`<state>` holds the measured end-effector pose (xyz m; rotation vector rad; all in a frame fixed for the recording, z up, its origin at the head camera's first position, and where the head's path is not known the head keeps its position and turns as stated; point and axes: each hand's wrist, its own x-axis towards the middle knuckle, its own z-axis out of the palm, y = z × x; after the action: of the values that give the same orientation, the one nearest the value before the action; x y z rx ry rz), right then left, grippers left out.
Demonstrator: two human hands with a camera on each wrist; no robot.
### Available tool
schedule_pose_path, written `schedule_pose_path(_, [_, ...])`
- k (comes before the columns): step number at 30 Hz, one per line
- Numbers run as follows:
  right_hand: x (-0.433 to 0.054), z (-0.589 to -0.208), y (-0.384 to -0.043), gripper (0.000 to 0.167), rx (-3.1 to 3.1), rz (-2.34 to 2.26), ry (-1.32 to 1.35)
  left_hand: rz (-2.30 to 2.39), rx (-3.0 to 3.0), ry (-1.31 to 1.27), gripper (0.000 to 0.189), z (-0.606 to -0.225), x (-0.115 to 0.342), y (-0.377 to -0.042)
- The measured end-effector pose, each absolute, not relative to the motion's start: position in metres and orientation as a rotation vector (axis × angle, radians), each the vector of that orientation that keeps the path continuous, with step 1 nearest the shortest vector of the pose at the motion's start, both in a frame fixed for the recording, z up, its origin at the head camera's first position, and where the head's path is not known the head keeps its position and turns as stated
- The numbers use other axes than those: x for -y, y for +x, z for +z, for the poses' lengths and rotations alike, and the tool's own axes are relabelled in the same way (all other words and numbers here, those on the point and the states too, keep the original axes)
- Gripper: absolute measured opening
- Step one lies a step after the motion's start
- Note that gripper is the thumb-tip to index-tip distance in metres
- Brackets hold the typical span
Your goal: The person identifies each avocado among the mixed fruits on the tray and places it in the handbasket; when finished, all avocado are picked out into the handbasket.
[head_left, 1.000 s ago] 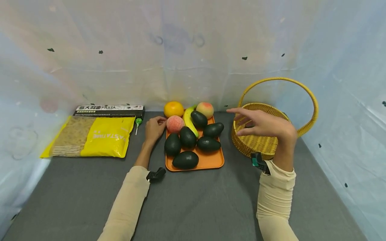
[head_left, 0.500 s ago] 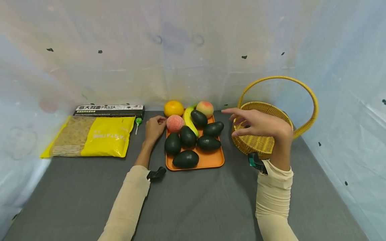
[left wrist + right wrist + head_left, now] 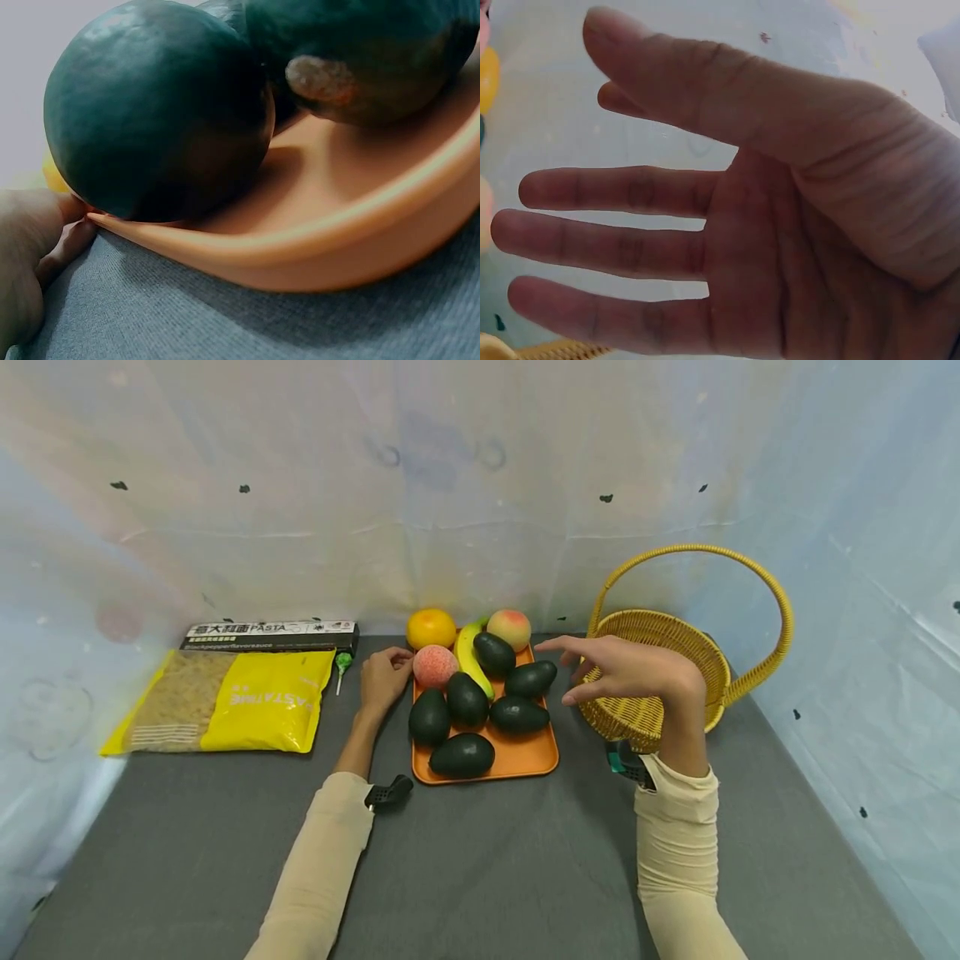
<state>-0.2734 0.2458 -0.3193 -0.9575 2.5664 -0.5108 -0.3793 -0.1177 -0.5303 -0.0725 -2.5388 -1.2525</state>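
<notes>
An orange tray (image 3: pixel 525 763) carries several dark green avocados (image 3: pixel 462 756), a banana (image 3: pixel 469 662), a red-pink peach (image 3: pixel 435 667), a paler peach (image 3: pixel 510 629) and an orange (image 3: pixel 431 628). My left hand (image 3: pixel 384 681) pinches the tray's left rim beside the red-pink peach; in the left wrist view its thumb and finger (image 3: pixel 71 210) meet at the rim, close to an avocado (image 3: pixel 157 112). My right hand (image 3: pixel 633 667) hangs in the air between tray and basket (image 3: pixel 626 718). Its fingers point left toward the avocados, spread and holding nothing, as the right wrist view shows.
The yellow wicker basket stands right of the tray, its tall handle (image 3: pixel 780 610) arching up. On the left lie a yellow pasta bag (image 3: pixel 277 702), a black-and-white pasta box (image 3: pixel 270 635) and a green lollipop (image 3: pixel 342 662). A pale sheet (image 3: pixel 322 485) hangs behind the grey table.
My right hand has moved left, from over the basket toward the tray's right edge. My left hand and the fruit have stayed in place.
</notes>
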Motion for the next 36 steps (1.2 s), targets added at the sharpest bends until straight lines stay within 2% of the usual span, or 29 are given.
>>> schedule_pose_path(15, [-0.212,-0.355,-0.309,0.069,-2.39,-0.383,-0.775,-1.254,2.527,-0.072,0.028,-0.532,0.119,-0.379])
schedule_pose_path(36, [-0.196,-0.378,-0.322,0.071,-2.262,-0.379,-0.634,-1.252,2.546,-0.053,0.027,-0.532,0.117,-0.38])
